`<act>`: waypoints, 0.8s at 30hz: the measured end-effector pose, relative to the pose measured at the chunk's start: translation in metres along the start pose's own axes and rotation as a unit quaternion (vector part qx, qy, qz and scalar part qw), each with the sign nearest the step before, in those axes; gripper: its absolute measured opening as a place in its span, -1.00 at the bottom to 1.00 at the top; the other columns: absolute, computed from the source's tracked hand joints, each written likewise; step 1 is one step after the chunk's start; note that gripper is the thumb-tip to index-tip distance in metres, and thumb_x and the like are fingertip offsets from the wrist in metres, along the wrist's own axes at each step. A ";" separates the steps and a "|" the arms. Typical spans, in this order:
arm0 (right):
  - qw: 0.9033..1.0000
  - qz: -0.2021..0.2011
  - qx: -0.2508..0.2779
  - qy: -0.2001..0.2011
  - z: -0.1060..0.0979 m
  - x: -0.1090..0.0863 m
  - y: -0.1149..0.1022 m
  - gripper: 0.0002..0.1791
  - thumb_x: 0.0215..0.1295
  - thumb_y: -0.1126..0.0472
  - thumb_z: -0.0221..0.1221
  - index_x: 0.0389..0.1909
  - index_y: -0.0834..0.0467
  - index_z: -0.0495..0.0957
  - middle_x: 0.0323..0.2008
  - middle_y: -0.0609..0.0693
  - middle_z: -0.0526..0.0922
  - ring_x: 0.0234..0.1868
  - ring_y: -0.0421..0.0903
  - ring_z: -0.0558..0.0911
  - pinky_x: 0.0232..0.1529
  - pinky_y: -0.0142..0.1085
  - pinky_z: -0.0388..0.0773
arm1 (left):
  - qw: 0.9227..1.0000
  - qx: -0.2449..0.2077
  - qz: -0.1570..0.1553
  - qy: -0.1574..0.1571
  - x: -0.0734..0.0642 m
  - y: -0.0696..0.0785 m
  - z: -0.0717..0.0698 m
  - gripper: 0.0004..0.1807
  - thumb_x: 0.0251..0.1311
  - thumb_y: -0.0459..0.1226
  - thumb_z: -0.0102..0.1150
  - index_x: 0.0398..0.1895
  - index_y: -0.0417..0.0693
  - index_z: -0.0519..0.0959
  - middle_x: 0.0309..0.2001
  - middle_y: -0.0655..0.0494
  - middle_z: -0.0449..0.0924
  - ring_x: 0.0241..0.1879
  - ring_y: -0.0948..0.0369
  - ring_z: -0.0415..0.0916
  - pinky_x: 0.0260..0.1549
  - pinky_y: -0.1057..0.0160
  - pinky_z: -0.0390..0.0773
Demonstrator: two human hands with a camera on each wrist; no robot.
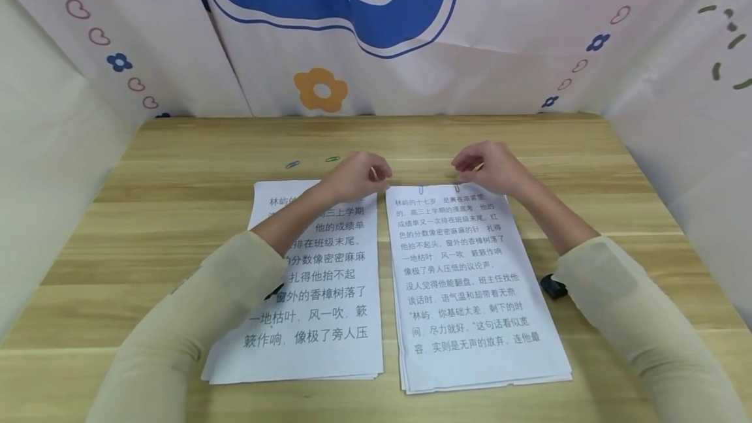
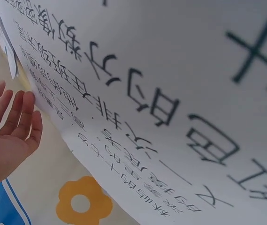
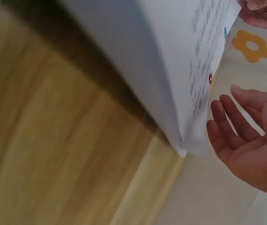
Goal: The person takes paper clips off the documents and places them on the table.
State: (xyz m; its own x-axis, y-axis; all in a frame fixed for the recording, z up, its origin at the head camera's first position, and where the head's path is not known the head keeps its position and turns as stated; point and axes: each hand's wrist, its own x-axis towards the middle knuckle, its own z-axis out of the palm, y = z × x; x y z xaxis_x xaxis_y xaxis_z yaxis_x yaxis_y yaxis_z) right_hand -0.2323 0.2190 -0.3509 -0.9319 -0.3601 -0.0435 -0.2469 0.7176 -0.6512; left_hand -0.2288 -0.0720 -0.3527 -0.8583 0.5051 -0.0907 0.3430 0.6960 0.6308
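Clipped paper stack [image 1: 461, 292], top edge near left fingers [image 2: 26, 111], right fingers [image 3: 228, 124]; both relaxed, empty.

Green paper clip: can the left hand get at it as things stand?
Probably yes: the green paper clip lies uncovered on the table, close to the left hand, with nothing visible between them.
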 end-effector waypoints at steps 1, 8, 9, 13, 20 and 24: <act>1.000 0.001 -0.001 0.001 -0.001 -0.001 0.001 -0.70 0.30 0.45 0.31 0.05 0.39 0.65 -0.04 0.29 0.71 0.02 0.18 0.66 0.16 0.03 0.56 | 1.000 0.001 0.001 -0.001 0.001 0.000 0.000 -0.72 0.33 -0.38 0.31 0.07 -0.26 0.66 -0.05 -0.08 0.68 -0.03 0.07 0.61 0.02 0.20 0.62; 1.000 0.008 -0.005 0.001 -0.005 -0.006 0.009 -0.71 0.31 0.50 0.25 0.05 0.40 0.65 -0.04 0.30 0.71 0.02 0.19 0.65 0.17 0.04 0.56 | 1.000 0.004 0.004 -0.011 0.007 0.002 0.003 -0.70 0.28 -0.41 0.36 0.06 -0.27 0.66 -0.02 -0.09 0.69 0.00 0.06 0.63 0.06 0.21 0.62; 1.000 0.007 -0.005 0.001 -0.006 -0.007 0.010 -0.71 0.31 0.50 0.25 0.05 0.41 0.65 -0.04 0.31 0.71 0.02 0.20 0.65 0.17 0.04 0.56 | 1.000 0.005 0.003 -0.013 0.008 0.003 0.004 -0.70 0.28 -0.42 0.36 0.06 -0.27 0.66 -0.02 -0.09 0.69 0.00 0.06 0.63 0.06 0.21 0.62; 1.000 0.009 -0.006 0.007 -0.008 -0.010 0.016 -0.70 0.30 0.52 0.24 0.04 0.42 0.64 -0.04 0.32 0.71 0.02 0.22 0.65 0.16 0.05 0.56 | 1.000 0.008 -0.001 -0.016 0.010 0.006 0.006 -0.72 0.26 -0.43 0.38 0.03 -0.26 0.66 -0.05 -0.09 0.69 -0.02 0.07 0.63 0.04 0.23 0.63; 1.000 0.021 -0.015 0.015 -0.012 -0.015 0.022 -0.71 0.31 0.51 0.24 0.04 0.41 0.65 -0.06 0.31 0.71 0.01 0.20 0.65 0.12 0.04 0.56 | 0.999 0.022 0.000 -0.026 0.014 0.008 0.008 -0.72 0.25 -0.43 0.39 0.02 -0.26 0.68 -0.14 -0.07 0.69 -0.12 0.09 0.60 -0.04 0.24 0.61; 0.999 0.021 -0.020 0.014 -0.013 -0.018 0.025 -0.72 0.32 0.51 0.23 0.03 0.41 0.66 -0.07 0.31 0.71 -0.01 0.21 0.65 0.09 0.03 0.58 | 0.999 0.027 -0.004 -0.031 0.015 0.010 0.009 -0.69 0.21 -0.48 0.39 0.03 -0.26 0.68 -0.16 -0.07 0.68 -0.13 0.10 0.59 -0.06 0.25 0.61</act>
State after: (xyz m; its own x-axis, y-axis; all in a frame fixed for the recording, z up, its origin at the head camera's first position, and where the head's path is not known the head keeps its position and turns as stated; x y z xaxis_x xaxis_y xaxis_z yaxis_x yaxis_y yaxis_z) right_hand -0.2252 0.2516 -0.3567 -0.9488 -0.3121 -0.0482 -0.2170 0.7553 -0.6184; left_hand -0.2349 -0.0531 -0.3548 -0.8360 0.5295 -0.1439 0.3586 0.7257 0.5872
